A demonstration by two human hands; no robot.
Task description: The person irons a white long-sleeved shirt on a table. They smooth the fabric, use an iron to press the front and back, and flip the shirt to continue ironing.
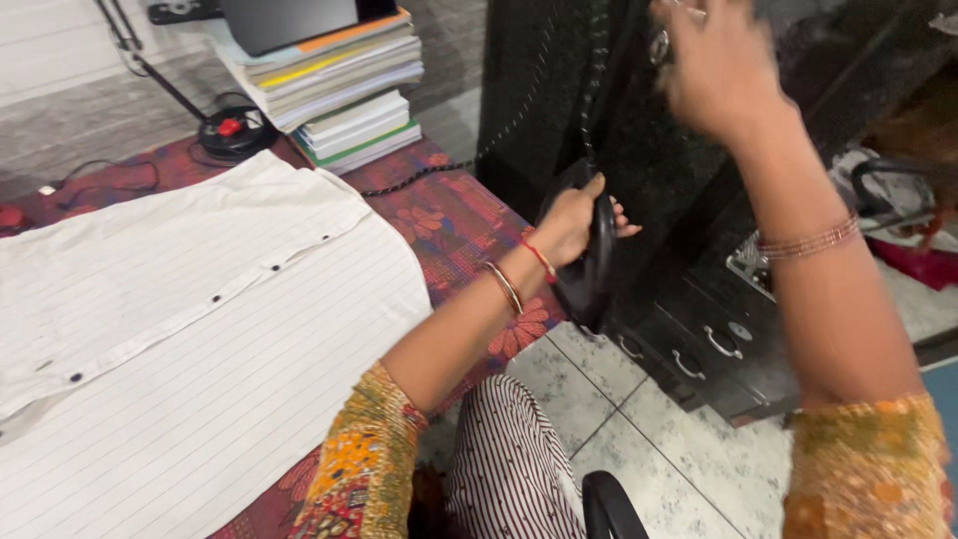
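Off the desk's [454, 215] far edge, out past the shirt, the left hand [571, 222] holds a dark, flat, rounded thing, prob. an iron [591, 262], though it's blurred and half hidden by the fingers. Grip is closed round its upper part, thumb on the near side, fingertips showing on the far side; the body hangs below the grip, nose roughly down, over the floor tiles [639, 419] rather than over the cloth. Held that way it stays clear of the fabric and the weight hangs straight under the wrist. A braided cord [589, 80] runs up from above the grip, along the dark cabinet [679, 200].

Right hand [720, 62] is raised well above and a bit beyond the grip, near the cord's upper stretch. It's motion-blurred w/ fingers loosely spread; can't tell if it grasps anything, maybe a small metal bit at the fingertips. Bangles on both wrists, a red thread on the left.

Near side of the grip, back toward the body: white striped shirt [180, 339] spread flat on the desk over a red patterned cover, button row up, smoothed out. Further from the grip, at the desk's back: stack of books [339, 85] and a small black round object w/ red knob [232, 130]. Below the grip, cabinet drawers w/ metal handles [699, 344].
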